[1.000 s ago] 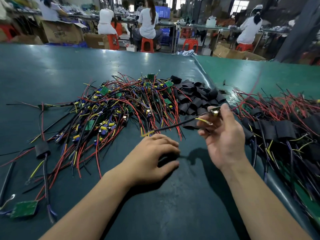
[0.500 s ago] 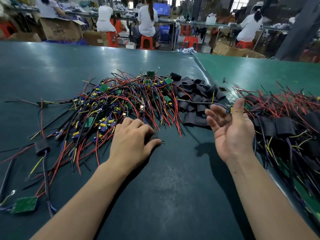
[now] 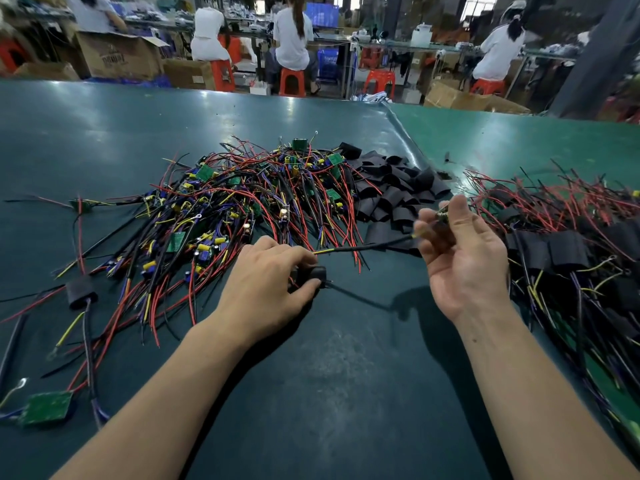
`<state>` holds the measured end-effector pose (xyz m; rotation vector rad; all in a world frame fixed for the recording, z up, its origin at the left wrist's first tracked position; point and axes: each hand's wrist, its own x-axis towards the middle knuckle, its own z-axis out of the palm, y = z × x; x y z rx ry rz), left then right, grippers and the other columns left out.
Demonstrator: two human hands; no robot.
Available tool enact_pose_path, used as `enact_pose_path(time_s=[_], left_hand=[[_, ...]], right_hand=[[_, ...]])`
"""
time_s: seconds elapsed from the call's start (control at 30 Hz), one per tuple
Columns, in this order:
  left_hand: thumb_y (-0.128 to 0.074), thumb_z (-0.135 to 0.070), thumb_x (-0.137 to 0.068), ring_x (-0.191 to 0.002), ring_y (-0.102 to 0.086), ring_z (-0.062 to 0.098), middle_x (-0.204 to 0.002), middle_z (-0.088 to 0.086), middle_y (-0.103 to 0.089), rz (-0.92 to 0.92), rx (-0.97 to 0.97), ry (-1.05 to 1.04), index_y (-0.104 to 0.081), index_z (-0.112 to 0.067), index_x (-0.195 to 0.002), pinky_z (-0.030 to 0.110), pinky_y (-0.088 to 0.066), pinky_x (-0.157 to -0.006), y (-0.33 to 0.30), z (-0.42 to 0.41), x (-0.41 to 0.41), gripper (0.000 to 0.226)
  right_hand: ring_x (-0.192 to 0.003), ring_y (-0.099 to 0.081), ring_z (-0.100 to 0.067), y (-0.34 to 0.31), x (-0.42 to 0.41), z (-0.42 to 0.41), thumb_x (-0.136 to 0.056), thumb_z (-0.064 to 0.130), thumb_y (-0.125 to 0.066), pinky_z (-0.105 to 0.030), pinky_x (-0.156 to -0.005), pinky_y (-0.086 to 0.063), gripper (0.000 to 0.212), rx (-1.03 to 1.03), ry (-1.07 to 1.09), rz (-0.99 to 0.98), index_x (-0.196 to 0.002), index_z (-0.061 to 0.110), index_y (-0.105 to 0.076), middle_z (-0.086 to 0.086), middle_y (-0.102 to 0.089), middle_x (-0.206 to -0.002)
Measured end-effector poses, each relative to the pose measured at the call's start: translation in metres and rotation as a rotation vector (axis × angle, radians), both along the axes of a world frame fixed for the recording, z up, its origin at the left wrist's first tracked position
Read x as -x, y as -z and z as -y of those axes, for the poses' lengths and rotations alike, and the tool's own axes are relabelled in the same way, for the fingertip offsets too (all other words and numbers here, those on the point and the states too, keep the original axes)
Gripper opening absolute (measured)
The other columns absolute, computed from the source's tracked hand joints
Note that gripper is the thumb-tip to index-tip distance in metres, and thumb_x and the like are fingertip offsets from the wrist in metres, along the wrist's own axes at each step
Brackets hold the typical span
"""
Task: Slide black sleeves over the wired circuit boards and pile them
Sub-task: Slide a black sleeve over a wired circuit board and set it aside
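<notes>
My left hand (image 3: 268,287) rests on the green table and grips a black sleeve (image 3: 313,276) between thumb and fingers. My right hand (image 3: 462,258) is raised, palm up, pinching a small wired circuit board (image 3: 442,214) at its fingertips. That board's black and yellow wire (image 3: 363,248) stretches left toward my left hand. A heap of bare wired boards (image 3: 242,206) lies ahead on the left. Loose black sleeves (image 3: 391,192) lie behind my hands. Sleeved boards are piled (image 3: 568,244) at the right.
A lone sleeved board (image 3: 80,292) and a green board (image 3: 45,407) lie at the near left. A seam (image 3: 403,133) divides two table mats. People sit on red stools (image 3: 292,82) past the far edge, among cardboard boxes (image 3: 119,58).
My right hand, open and empty half a second ago, now pinches a wired board. My left hand has shifted right, away from the wire heap, and now grips a black sleeve.
</notes>
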<state>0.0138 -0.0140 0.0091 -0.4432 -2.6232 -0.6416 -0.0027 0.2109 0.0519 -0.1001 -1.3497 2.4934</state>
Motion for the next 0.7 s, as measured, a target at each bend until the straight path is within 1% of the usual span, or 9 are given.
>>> enact_pose_path(time_s=[0.13, 0.23, 0.33, 0.37, 0.43, 0.5, 0.6, 0.67, 0.7], left_hand=[[-0.078, -0.028, -0.078, -0.092, -0.057, 0.019, -0.095, -0.009, -0.068, -0.071, -0.094, -0.007, -0.071, -0.022, -0.1, 0.034, -0.039, -0.086, 0.0, -0.002, 0.0, 0.023], [-0.079, -0.02, -0.078, -0.087, -0.063, 0.018, -0.095, -0.004, -0.069, -0.104, -0.189, 0.002, -0.072, -0.015, -0.105, 0.037, -0.049, -0.085, -0.002, -0.002, 0.0, 0.028], [-0.078, -0.015, -0.081, -0.085, -0.065, 0.014, -0.097, 0.0, -0.071, -0.168, -0.315, 0.001, -0.072, -0.009, -0.111, 0.029, -0.052, -0.083, -0.004, -0.003, 0.0, 0.032], [-0.078, -0.015, -0.081, -0.086, -0.065, 0.012, -0.098, 0.001, -0.071, -0.196, -0.35, -0.005, -0.072, -0.008, -0.113, 0.023, -0.051, -0.082, -0.005, -0.004, 0.0, 0.033], [-0.075, -0.019, -0.081, -0.086, -0.06, 0.002, -0.098, -0.001, -0.068, -0.245, -0.406, -0.01, -0.071, -0.009, -0.113, 0.013, -0.046, -0.081, -0.007, -0.004, 0.0, 0.034], [-0.073, -0.021, -0.081, -0.085, -0.055, -0.008, -0.097, -0.002, -0.063, -0.286, -0.433, -0.01, -0.071, -0.009, -0.113, 0.01, -0.044, -0.081, -0.008, -0.006, 0.0, 0.035], [-0.073, -0.021, -0.081, -0.082, -0.055, -0.008, -0.095, -0.002, -0.061, -0.282, -0.44, 0.024, -0.072, -0.007, -0.113, 0.015, -0.048, -0.079, -0.008, -0.008, -0.001, 0.035], [-0.074, -0.022, -0.081, -0.08, -0.056, -0.005, -0.095, -0.002, -0.061, -0.251, -0.423, 0.038, -0.072, -0.007, -0.113, 0.02, -0.051, -0.077, -0.007, -0.007, -0.002, 0.035], [-0.076, -0.02, -0.082, -0.08, -0.057, -0.003, -0.094, -0.002, -0.061, -0.238, -0.416, 0.041, -0.072, -0.007, -0.113, 0.022, -0.052, -0.077, -0.007, -0.007, -0.002, 0.034]], right_hand=[[-0.043, -0.051, -0.008, 0.0, 0.001, -0.003, -0.09, 0.029, -0.067, -0.016, -0.037, -0.034, 0.016, -0.027, 0.056, 0.035, -0.095, 0.018, -0.056, -0.004, -0.064, -0.063], [-0.038, -0.043, -0.006, -0.001, 0.001, -0.006, -0.084, 0.028, -0.071, -0.014, -0.034, -0.025, 0.02, -0.014, 0.051, 0.031, -0.089, 0.021, -0.053, -0.003, -0.051, -0.065], [-0.039, -0.044, -0.005, -0.002, -0.001, -0.006, -0.087, 0.036, -0.062, -0.014, -0.035, -0.029, 0.017, 0.027, -0.11, 0.054, -0.086, 0.019, -0.061, 0.002, -0.054, -0.059], [-0.042, -0.049, -0.005, -0.003, -0.002, -0.006, -0.093, 0.035, -0.056, -0.014, -0.036, -0.034, 0.019, 0.093, -0.193, 0.064, -0.092, 0.018, -0.065, 0.003, -0.061, -0.062], [-0.059, -0.065, -0.007, -0.005, -0.003, -0.008, -0.097, 0.025, -0.047, -0.013, -0.043, -0.045, 0.025, 0.266, -0.337, 0.049, -0.108, 0.013, -0.066, 0.001, -0.075, -0.082], [-0.082, -0.073, -0.012, -0.007, -0.004, -0.01, -0.096, 0.017, -0.044, -0.014, -0.054, -0.052, 0.031, 0.362, -0.408, -0.009, -0.119, 0.005, -0.062, -0.004, -0.076, -0.099], [-0.1, -0.072, -0.021, -0.007, -0.006, -0.01, -0.095, 0.012, -0.043, -0.019, -0.067, -0.057, 0.032, 0.393, -0.453, -0.067, -0.106, 0.003, -0.071, -0.012, -0.075, -0.105], [-0.106, -0.07, -0.025, -0.007, -0.009, -0.01, -0.085, 0.01, -0.042, -0.022, -0.071, -0.058, 0.036, 0.407, -0.493, -0.086, -0.092, 0.0, -0.076, -0.013, -0.074, -0.107], [-0.11, -0.068, -0.026, -0.007, -0.009, -0.011, -0.08, 0.009, -0.04, -0.023, -0.073, -0.058, 0.039, 0.409, -0.51, -0.089, -0.092, -0.002, -0.076, -0.012, -0.074, -0.109]])
